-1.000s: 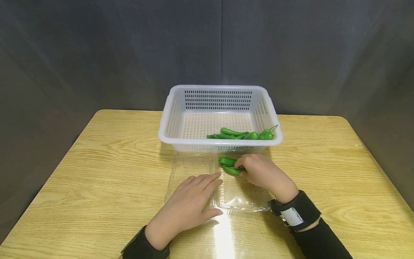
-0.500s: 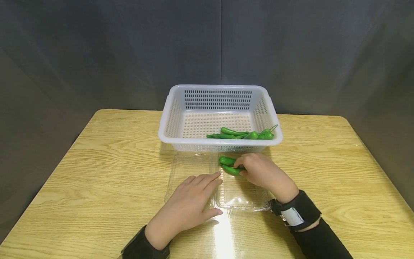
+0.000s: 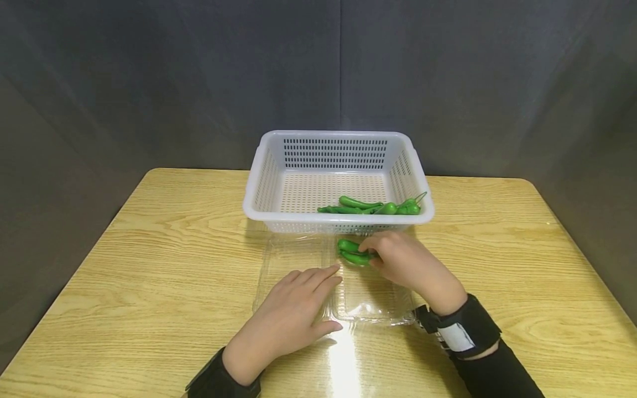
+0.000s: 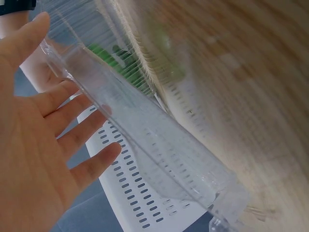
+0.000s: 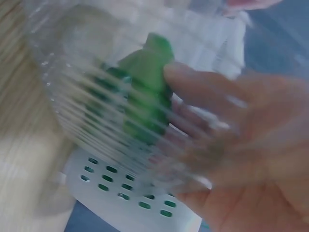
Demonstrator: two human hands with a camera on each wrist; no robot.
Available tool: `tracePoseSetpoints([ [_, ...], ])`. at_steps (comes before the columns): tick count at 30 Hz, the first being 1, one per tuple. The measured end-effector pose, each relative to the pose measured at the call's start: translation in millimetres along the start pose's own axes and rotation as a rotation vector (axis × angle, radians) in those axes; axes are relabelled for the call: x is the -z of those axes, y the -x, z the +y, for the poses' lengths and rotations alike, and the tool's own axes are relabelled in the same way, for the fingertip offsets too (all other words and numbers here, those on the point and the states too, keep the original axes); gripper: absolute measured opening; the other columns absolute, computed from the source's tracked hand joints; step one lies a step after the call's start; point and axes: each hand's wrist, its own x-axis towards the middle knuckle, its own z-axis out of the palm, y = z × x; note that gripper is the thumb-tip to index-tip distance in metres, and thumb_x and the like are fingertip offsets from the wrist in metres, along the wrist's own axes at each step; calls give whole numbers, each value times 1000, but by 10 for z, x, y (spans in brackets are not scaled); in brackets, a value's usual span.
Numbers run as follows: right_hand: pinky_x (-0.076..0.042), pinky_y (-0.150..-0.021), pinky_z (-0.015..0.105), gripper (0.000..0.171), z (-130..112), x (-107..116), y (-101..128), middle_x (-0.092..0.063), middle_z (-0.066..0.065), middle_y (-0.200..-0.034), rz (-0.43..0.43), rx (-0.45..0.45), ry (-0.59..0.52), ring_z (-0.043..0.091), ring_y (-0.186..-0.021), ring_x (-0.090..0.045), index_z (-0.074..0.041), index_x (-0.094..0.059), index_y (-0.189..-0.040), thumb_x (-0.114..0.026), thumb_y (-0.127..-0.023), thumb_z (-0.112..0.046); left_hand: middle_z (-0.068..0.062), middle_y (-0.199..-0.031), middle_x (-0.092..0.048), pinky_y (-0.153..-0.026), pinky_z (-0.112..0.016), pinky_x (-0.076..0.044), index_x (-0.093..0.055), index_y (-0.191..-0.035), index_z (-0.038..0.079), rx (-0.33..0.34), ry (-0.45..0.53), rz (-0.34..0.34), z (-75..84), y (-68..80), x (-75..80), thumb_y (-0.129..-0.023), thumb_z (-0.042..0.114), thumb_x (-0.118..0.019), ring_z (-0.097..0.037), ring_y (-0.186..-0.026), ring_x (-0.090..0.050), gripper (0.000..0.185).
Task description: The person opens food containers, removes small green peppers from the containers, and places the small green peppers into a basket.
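I have my right hand (image 3: 403, 260) at the far end of the clear tray (image 3: 370, 309), fingers curled around two green peppers (image 3: 352, 252) and holding them just above or against the tray floor; I cannot tell from the head view whether they already rest on it. In the right wrist view the peppers (image 5: 145, 96) show through the ribbed plastic with my fingertips (image 5: 193, 82) pressed against them. My left hand (image 3: 293, 315) lies flat, fingers straight and together, on the left half of the tray, pinning it to the wooden table (image 3: 149, 265).

As I judge it, the work is partly done: two peppers have reached the tray but are not yet let go, and several more peppers (image 3: 373, 207) wait in the white basket (image 3: 259, 182) just behind the tray, along its near right wall. The rest of the tray floor is bare.

Against the frame half a second back, my right hand has crept slightly toward the basket and the two peppers have shifted with it, a touch farther from me. My left hand has not moved, and neither has the basket.
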Motion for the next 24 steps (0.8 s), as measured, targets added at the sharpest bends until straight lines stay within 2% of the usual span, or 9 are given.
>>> tracePoseSetpoints([
  [6,-56,-79,39,25,-22,67,21,-72,7,-95,29,5,7,25,-87,-68,-1,-74,-96,-74,-74,11,-3,-155,-40,-109,-42,-40,-51,-143,11,-4,-3,5,-3,-1,-2,-88,58,-66,-22,-134,-45,74],
  [24,-56,-74,37,30,-2,144,50,-70,2,-88,-2,-2,-14,20,-80,-64,-5,-74,-96,-74,-72,13,-2,-155,-40,-109,-44,-40,-50,-144,11,3,5,-9,-3,4,6,-88,59,-65,-23,-135,-45,75],
])
